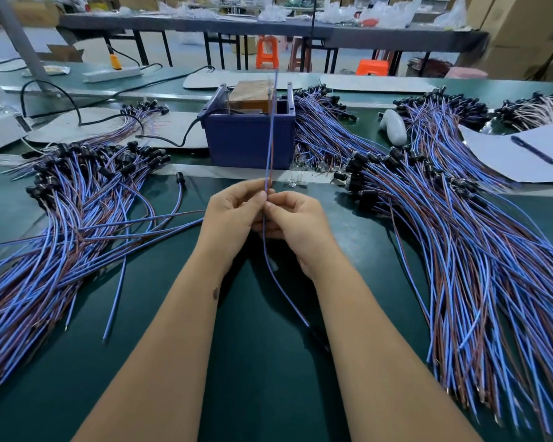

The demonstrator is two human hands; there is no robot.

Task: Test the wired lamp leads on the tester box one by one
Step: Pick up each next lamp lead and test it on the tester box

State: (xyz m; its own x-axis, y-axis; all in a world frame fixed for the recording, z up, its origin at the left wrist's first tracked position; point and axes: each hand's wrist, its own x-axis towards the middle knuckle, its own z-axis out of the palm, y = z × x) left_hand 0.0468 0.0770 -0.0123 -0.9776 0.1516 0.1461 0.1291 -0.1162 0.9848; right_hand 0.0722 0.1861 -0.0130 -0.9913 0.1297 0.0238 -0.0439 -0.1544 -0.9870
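One thin blue-and-brown paired lamp lead (270,129) is held upright above the dark green desk (262,362), its free ends raised in front of the dark blue plastic tester box (249,140). It is pinched by the left hand (233,212) and the right hand (296,223), fingertips meeting on the wire; its black socket end (320,336) trails down between the forearms. Heaped blue-and-brown leads (74,218) lie to the left, a larger heap (460,237) to the right. A false reading could be caused if the bare tips touch each other or miss the box contacts; the trailing end might be snagged by loose wires nearby.
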